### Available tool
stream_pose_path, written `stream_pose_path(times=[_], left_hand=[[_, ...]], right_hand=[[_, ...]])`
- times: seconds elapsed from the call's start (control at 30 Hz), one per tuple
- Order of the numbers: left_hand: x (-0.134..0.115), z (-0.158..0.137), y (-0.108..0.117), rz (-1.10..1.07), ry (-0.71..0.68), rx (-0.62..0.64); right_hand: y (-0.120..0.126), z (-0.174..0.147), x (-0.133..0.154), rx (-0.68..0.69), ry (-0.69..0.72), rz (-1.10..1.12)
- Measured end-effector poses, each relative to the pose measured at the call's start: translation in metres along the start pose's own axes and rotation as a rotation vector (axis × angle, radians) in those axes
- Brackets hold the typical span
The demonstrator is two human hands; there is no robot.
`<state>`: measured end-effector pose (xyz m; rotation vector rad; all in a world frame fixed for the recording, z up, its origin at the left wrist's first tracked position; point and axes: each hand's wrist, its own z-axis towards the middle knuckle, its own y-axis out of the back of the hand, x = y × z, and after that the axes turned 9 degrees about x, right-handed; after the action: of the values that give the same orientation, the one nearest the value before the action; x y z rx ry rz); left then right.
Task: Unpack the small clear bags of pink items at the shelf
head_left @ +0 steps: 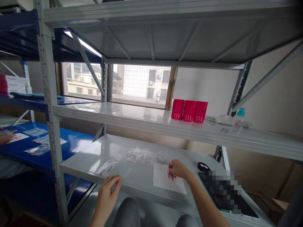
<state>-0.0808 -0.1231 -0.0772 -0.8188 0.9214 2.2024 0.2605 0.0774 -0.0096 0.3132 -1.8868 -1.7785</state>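
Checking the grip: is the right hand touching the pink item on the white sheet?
Touching. The head view shows the right hand with its fingertips closed on the small pink item, over the white sheet.

**Grey racking before a barred window**

A grey metal shelf unit (151, 123) fills the view, with blue racking (71, 142) just beside it. Behind, a meshed window (139, 83) shows pale buildings in daylight. A plain off-white wall (272, 94) closes the other side.

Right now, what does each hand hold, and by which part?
The right hand pinches a small pink item by its upper end; the left hand holds nothing visible.
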Motion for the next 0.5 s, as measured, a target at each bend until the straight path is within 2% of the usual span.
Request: stream_pose_path(times=[0.1,0.2,0.27,0.3,0.4,0.5], left_hand=[[-0.017,-0.012,-0.010,-0.317,0.215,0.090],[-0.040,-0.032,-0.030,-0.737,0.433,0.161],[-0.056,-0.046,-0.045,-0.977,0.518,0.253],[-0.064,-0.053,-0.052,-1.070,0.550,0.312],[-0.082,-0.073,-0.071,-1.215,0.597,0.460],[-0.084,-0.090,-0.087,-1.213,0.656,0.503]], right_hand=[[0.012,-0.015,0.009,-0.061,0.001,0.042],[0.007,-0.053,0.034,-0.161,0.040,0.184],[-0.008,-0.089,0.058,-0.198,0.149,0.528],[-0.018,-0.107,0.070,-0.150,0.186,0.660],[-0.047,-0.151,0.097,-0.028,0.216,0.883],[-0.073,-0.174,0.103,-0.004,0.200,1.019]])
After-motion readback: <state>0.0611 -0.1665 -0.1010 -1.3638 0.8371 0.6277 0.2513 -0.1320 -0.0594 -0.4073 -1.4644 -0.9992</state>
